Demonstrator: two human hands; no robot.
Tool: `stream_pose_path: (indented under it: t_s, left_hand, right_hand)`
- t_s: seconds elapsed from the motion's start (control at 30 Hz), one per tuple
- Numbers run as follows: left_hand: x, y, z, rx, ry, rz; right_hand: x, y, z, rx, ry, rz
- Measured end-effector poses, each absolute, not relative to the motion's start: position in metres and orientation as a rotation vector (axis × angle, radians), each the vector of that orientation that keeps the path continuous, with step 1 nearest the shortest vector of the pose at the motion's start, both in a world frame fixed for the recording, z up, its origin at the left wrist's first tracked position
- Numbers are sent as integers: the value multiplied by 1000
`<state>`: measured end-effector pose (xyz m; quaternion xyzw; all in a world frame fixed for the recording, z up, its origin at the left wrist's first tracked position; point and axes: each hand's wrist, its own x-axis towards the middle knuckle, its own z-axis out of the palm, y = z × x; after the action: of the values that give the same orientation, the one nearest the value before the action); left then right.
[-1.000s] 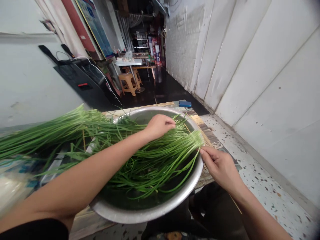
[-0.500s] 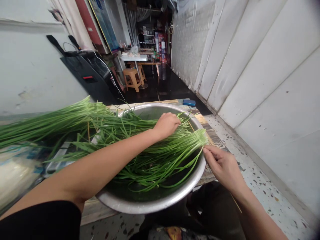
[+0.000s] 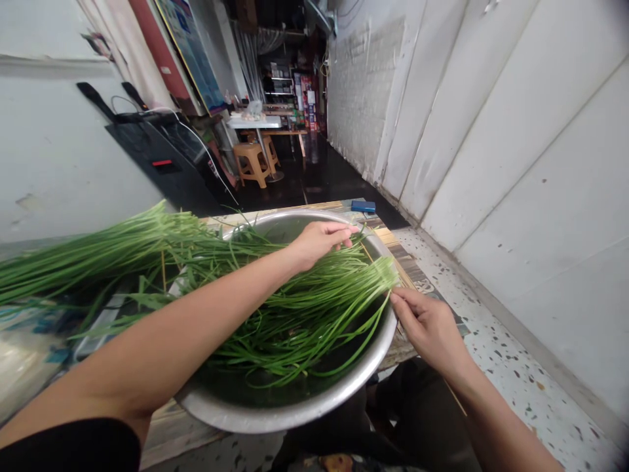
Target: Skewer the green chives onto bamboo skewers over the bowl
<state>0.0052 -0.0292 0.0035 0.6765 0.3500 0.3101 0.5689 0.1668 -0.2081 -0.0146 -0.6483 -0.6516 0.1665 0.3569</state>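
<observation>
A bundle of garlic chives [image 3: 314, 295] lies across a wide metal basin [image 3: 275, 423], its pale cut ends toward the right rim. My left hand [image 3: 319, 244] hovers over the far side of the chives, fingers stretched out and partly apart, with a loose green bit by the fingertips. At the right rim my right hand [image 3: 427, 321] pinches a thin stem at the edge of the pale ends between thumb and forefinger. A thin straw-like strand [image 3: 459, 401] shows below that wrist; whether the hand holds it is hidden.
Another chive bundle [image 3: 98, 246] lies left of the basin, overlapping its rim. A blue box [image 3: 363, 206] sits at the far edge of the wooden-patterned table [image 3: 393, 246]. A plastic bag [image 3: 24, 360] lies at left. Stools [image 3: 251, 164] and a white table [image 3: 254, 122] stand farther back.
My left hand has gone from a closed fist to stretched fingers over the chives. My right hand keeps its pinch at the rim. The view has shifted slightly.
</observation>
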Motion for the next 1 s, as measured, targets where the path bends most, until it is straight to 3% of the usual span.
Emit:
stream_pose_path:
  t_s: [1.0]
  left_hand:
    - [12, -49, 8, 1452, 802, 593]
  right_hand:
    - [166, -209, -14, -1676, -1682, 432]
